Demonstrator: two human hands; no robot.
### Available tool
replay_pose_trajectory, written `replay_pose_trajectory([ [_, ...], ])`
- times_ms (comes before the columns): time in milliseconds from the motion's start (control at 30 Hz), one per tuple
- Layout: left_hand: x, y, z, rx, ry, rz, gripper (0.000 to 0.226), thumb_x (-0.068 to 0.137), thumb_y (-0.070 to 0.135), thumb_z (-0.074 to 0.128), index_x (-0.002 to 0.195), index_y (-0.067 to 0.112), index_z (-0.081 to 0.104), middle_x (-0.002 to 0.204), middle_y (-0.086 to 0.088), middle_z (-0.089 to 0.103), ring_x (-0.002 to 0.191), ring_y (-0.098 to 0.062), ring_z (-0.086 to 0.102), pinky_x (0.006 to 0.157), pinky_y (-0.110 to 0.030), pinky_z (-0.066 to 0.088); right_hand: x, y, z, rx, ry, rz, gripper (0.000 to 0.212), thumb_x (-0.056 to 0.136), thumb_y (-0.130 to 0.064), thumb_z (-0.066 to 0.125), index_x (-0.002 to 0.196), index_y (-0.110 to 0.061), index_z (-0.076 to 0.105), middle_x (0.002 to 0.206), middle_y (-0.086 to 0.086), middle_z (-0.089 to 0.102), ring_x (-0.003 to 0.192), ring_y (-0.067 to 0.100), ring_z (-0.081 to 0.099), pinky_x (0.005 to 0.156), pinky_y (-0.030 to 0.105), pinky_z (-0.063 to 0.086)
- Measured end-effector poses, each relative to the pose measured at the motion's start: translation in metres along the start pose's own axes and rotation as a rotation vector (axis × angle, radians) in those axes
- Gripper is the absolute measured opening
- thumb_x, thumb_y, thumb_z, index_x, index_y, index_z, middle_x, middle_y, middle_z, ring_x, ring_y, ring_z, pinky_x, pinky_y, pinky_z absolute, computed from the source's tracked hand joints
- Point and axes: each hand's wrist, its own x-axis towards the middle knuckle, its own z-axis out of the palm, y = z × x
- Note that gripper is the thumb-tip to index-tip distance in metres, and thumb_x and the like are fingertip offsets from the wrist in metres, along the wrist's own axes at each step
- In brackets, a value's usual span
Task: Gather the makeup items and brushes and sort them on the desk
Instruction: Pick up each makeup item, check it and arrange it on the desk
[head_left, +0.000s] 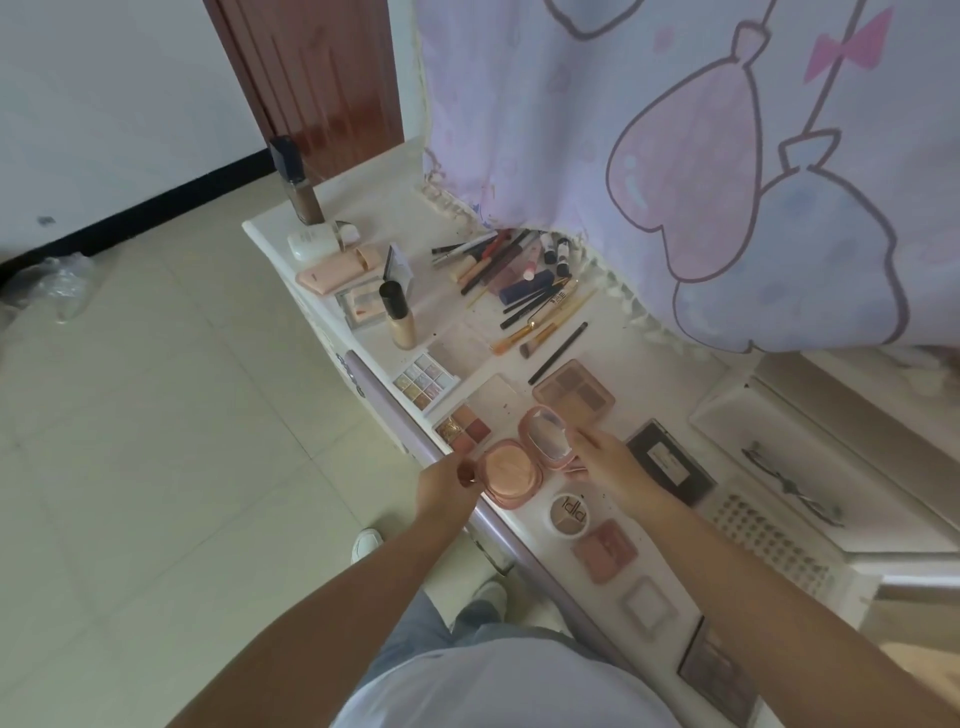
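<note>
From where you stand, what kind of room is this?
Probably a bedroom or dressing corner at home: a white desk covered with eyeshadow palettes and makeup brushes, beside a cartoon-print curtain and a tiled floor.

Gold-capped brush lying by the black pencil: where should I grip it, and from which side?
Pinch the gold-handled brush mid-handle from above, fingers across its length. It lies flat and slanted, bristles toward the desk's front edge, with bare surface beside the handle; the far end nears the pencil pile.
</note>
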Motion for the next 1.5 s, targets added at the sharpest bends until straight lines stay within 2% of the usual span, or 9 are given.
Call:
replay_pose_trajectory([
  [200,-0.005,-0.003,-0.001,0.054,0.003,0.044,0.018,0.084,0.01,0.06,0.099,-0.001,0.063,0.085,-0.004,0.059,0.082,-0.015,0.054,0.075,-0.021,0.043,-0.017,0.004,0.0,-0.223,0.139,0.028,0.058,0.085,-0.029,0.061,0.133,-0.008,0.037,0.103,0.004,0.053,0.1,0.018,0.051,0.085,0.028,0.04],
  [300,-0.006,-0.006,-0.003,0.132,0.008,0.092,0.024,0.086,0.008,0.055,0.108,0.003,0.062,0.103,-0.009,0.064,0.087,-0.015,0.056,0.075,-0.019,0.04,-0.037,0.021,0.007,-0.665,0.101,-0.068,0.077,0.082,-0.035,0.063,0.141,-0.009,0.023,0.128,0.01,0.045,0.119,0.022,0.042,0.097,0.029,0.035],
  [467,-0.013,-0.006,-0.006,0.188,0.008,0.176,0.027,0.089,0.01,0.05,0.114,0.006,0.06,0.113,-0.007,0.06,0.098,-0.017,0.059,0.078,-0.018,0.04,-0.044,0.039,0.021,-1.02,0.016,-0.167,0.063,0.085,-0.041,0.054,0.138,-0.018,0.03,0.133,0.005,0.039,0.12,0.019,0.039,0.099,0.026,0.035],
  [567,-0.016,-0.006,-0.007,0.161,0.006,0.206,0.025,0.09,0.01,0.05,0.112,0.007,0.06,0.11,-0.006,0.062,0.087,-0.011,0.054,0.076,-0.016,0.039,-0.042,0.037,0.025,-0.85,0.036,-0.149,0.051,0.086,-0.032,0.057,0.131,-0.013,0.041,0.123,0.007,0.047,0.111,0.02,0.047,0.09,0.021,0.039],
  [700,-0.019,0.006,-0.008,0.033,0.03,0.274,0.022,0.094,0.015,0.045,0.107,0.007,0.06,0.095,0.0,0.059,0.086,-0.011,0.051,0.068,-0.011,0.038,-0.051,0.011,0.015,-0.062,0.03,-0.003,0.026,0.092,-0.025,0.049,0.115,-0.011,0.049,0.088,-0.002,0.056,0.078,0.014,0.055,0.063,0.014,0.043],
  [833,-0.031,0.029,-0.004,0.006,0.143,0.556,0.053,0.092,0.042,0.025,0.108,0.004,0.059,0.101,-0.004,0.054,0.092,-0.009,0.044,0.077,-0.008,0.033,-0.063,-0.02,0.017,0.392,-0.043,0.041,0.034,0.098,-0.031,0.026,0.106,-0.007,0.049,0.074,0.006,0.053,0.058,0.013,0.049,0.05,0.02,0.042],
  [1167,-0.031,0.057,-0.005,0.065,0.25,1.1,0.038,0.099,0.034,0.016,0.089,0.012,0.045,0.074,-0.013,0.06,0.075,-0.01,0.042,0.067,-0.019,0.038,-0.074,-0.044,0.037,0.427,0.065,0.153,0.046,0.097,-0.04,0.031,0.065,-0.015,0.053,0.035,-0.007,0.053,0.043,0.009,0.053,0.053,0.023,0.041],
  [1300,-0.027,0.056,-0.002,0.061,0.208,1.042,0.015,0.089,0.018,0.03,0.08,0.015,0.042,0.065,-0.01,0.055,0.064,-0.009,0.04,0.058,-0.017,0.035,-0.074,-0.045,0.038,0.337,0.08,0.185,0.055,0.098,-0.041,0.025,0.056,-0.011,0.045,0.027,-0.006,0.043,0.024,0.004,0.04,0.033,0.014,0.032],
  [1500,-0.029,0.053,0.007,0.063,0.231,0.91,0.035,0.086,0.018,0.029,0.069,0.001,0.055,0.06,-0.005,0.053,0.06,-0.012,0.043,0.054,-0.017,0.037,-0.071,-0.039,0.045,0.364,0.072,0.222,0.054,0.099,-0.039,0.024,0.055,-0.012,0.039,0.023,-0.006,0.04,0.02,0.003,0.038,0.029,0.011,0.029],
])
